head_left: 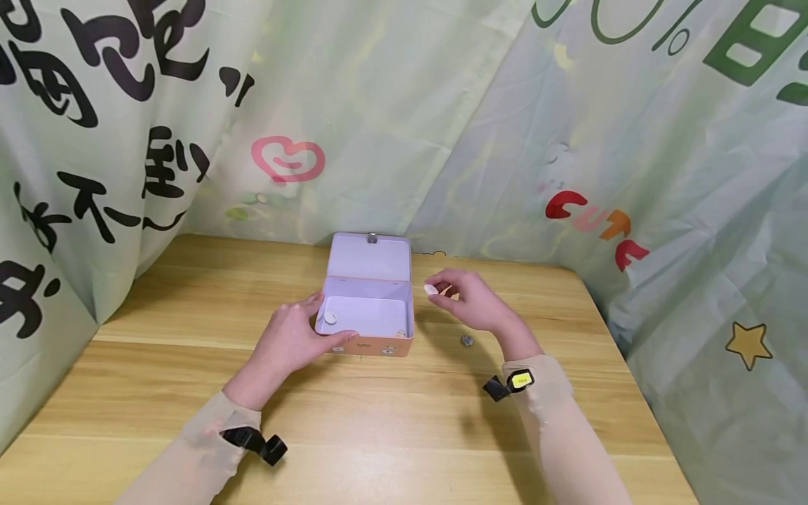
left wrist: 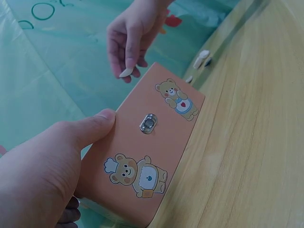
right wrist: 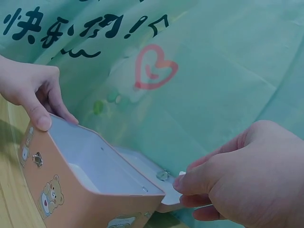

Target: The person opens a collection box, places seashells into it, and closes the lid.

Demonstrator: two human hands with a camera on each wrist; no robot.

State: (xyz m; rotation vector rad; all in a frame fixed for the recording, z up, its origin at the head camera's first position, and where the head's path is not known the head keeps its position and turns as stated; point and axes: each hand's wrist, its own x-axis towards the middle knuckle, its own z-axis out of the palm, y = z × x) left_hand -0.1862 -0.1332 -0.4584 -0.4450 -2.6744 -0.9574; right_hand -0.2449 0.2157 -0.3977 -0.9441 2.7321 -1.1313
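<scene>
An orange tin box [head_left: 369, 346] with a pale lilac inside and bear pictures on its front stands on the table, its lid [head_left: 370, 257] tipped back. My left hand [head_left: 297, 335] grips the box's left side, thumb over the front rim. To the right of the box my right hand [head_left: 470, 298] pinches a small flat white piece [left wrist: 126, 72] between thumb and fingers, above table height. Inside the box lie a round white piece [head_left: 330, 318] at the left and small bits [head_left: 400, 334] in the front right corner.
A small dark grey thing [head_left: 467, 341] lies on the wooden table [head_left: 391, 421] below my right hand. The left wrist view also shows small white pieces [left wrist: 201, 57] on the table past the box. A printed curtain [head_left: 404, 140] hangs behind the table.
</scene>
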